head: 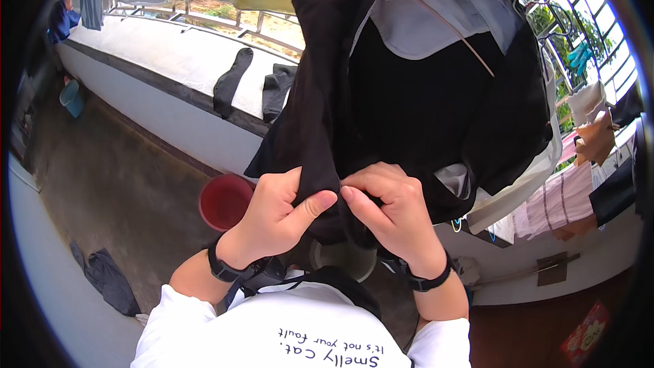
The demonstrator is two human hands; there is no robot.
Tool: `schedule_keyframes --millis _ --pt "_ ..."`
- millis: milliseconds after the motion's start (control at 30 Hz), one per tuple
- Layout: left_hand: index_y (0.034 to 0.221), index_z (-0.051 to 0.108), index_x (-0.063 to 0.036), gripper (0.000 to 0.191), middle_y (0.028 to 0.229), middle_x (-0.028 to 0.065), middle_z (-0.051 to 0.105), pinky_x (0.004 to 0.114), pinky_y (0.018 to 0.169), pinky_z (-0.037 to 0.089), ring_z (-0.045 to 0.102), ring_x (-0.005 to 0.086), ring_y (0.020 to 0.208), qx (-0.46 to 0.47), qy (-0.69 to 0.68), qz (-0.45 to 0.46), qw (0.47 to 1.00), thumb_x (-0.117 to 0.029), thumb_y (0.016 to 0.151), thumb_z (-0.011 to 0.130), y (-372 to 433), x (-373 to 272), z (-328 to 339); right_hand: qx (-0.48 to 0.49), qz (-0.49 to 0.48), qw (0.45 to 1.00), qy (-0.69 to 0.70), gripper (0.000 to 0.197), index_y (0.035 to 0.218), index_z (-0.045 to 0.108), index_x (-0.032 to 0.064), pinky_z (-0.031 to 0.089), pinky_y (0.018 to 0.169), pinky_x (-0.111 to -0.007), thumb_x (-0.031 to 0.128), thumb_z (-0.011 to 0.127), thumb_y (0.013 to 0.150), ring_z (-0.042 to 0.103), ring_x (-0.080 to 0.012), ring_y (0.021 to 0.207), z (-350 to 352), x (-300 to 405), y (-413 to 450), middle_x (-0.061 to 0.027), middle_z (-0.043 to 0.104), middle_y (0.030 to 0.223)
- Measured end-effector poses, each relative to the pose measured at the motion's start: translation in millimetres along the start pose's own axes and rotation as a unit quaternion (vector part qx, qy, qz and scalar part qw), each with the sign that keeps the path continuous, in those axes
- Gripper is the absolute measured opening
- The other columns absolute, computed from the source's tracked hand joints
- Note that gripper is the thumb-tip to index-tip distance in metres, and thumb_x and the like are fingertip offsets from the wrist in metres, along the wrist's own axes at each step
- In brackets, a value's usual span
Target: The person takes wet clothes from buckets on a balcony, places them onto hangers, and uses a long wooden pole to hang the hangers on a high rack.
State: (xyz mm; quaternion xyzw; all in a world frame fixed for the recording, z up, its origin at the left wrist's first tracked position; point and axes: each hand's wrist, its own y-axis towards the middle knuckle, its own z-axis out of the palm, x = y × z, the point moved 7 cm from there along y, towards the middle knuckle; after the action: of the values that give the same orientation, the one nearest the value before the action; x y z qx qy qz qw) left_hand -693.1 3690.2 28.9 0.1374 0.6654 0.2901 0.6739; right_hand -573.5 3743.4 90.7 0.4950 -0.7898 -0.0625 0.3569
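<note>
A black jacket (pixel 317 92) with a pale lining hangs in front of me, its front parted so the dark inside shows. My left hand (pixel 286 209) pinches the jacket's front edge, thumb on top. Close beside it, my right hand (pixel 391 199) grips the same garment between thumb and forefinger. The two thumb tips are nearly touching. What lies under the fingers, perhaps a fastening, is too hidden to tell. Both wrists wear black straps.
Dark socks (pixel 232 82) lie on the white ledge (pixel 153 56) below barred windows. On the floor stand a red bucket (pixel 225 202), a pale bucket (pixel 342 260) partly under the jacket and a blue bucket (pixel 71 98). Pink cloth (pixel 549 199) hangs at right; dark cloth (pixel 110 281) lies lower left.
</note>
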Motion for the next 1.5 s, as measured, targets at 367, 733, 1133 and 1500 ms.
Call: schedule_keyframes --millis 367,733,1133,1500 --pt "0.077 0.059 0.0013 0.008 0.063 0.0105 0.054 0.029 0.047 0.039 0.053 0.0243 0.052 0.048 0.135 0.126 0.982 -0.004 0.081 0.063 -5.7 -45.5 -3.1 -0.001 -0.162 0.952 -0.26 0.02 0.058 0.048 0.007 0.04 0.055 -0.032 0.004 0.067 0.064 0.051 -0.0222 0.057 -11.6 45.2 1.5 -0.0057 0.048 0.057" --pt "0.078 0.057 0.0054 0.011 0.062 0.0056 0.058 0.029 0.052 0.042 0.052 0.0173 0.051 -0.034 0.147 -0.064 0.986 -0.005 0.082 0.059 -20.9 16.9 -39.4 -0.204 -0.254 0.845 -0.423 0.014 0.07 0.054 0.0063 0.04 0.061 -0.036 0.006 0.068 0.069 0.053 -0.0247 0.067 -81.0 74.2 -1.7 -0.0058 0.052 0.069" --pt "0.12 0.055 -0.0041 0.045 0.119 0.0151 0.052 0.046 0.111 0.021 0.043 0.0326 0.119 0.148 0.455 0.317 0.819 -0.013 0.076 0.064 82.9 -87.7 68.8 -0.206 -0.318 0.805 -0.456 0.009 0.073 0.062 0.0046 0.043 0.052 -0.025 0.01 0.067 0.077 0.055 -0.0165 0.068 -46.4 42.1 -48.1 -0.0043 0.059 0.074" --pt "0.073 0.06 0.0019 0.016 0.071 0.0099 0.052 0.038 0.088 0.04 0.05 0.0272 0.076 0.182 0.359 0.233 0.885 -0.009 0.074 0.071 93.6 -80.9 74.5 -0.167 -0.213 0.945 -0.185 0.02 0.088 0.066 0.0046 0.044 0.087 -0.036 0.016 0.073 0.072 0.061 -0.0227 0.087 -85.9 2.1 -38.3 -0.0045 0.063 0.08"
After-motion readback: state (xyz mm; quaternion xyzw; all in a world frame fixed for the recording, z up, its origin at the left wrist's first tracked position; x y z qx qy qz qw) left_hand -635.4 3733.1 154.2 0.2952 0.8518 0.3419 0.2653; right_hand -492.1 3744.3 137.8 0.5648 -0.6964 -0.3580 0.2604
